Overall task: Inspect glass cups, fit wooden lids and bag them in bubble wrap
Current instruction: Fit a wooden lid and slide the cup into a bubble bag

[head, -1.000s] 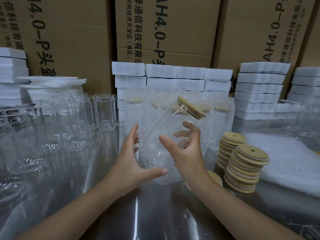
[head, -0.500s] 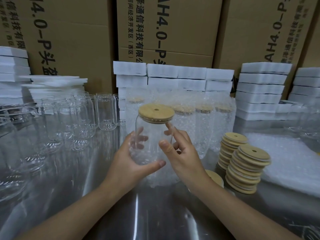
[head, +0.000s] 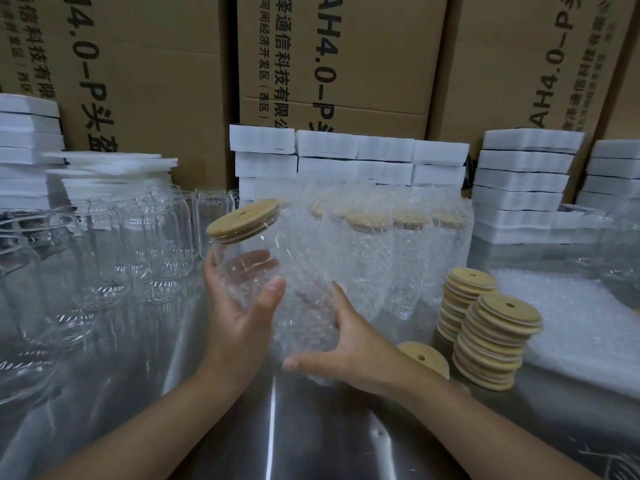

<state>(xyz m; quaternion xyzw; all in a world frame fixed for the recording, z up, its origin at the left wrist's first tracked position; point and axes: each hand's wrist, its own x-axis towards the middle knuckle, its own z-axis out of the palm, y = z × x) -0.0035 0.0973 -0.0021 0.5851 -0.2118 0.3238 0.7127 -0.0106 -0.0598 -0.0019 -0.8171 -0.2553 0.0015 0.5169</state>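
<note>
A clear glass cup (head: 239,268) with a round wooden lid (head: 242,220) is held above the steel table, tilted so the lid points up and to the left. My left hand (head: 242,327) grips the cup's body from below, thumb in front and fingers behind the glass. The cup's lower part sits in a bubble wrap bag (head: 308,299). My right hand (head: 349,348) holds the bag's lower end, thumb underneath and fingers hidden behind the wrap.
Several bare glass cups (head: 156,251) crowd the left. A row of bagged, lidded cups (head: 391,251) stands behind. Two stacks of wooden lids (head: 491,344), a loose lid (head: 422,358) and flat bubble wrap bags (head: 571,323) lie right. White foam blocks (head: 346,157) and cartons (head: 346,64) line the back.
The lidded cup swung from tilting right, through upright, to tilting left. My right hand dropped from the cup's side to the bag's lower end, and bubble wrap now covers the cup's lower part.
</note>
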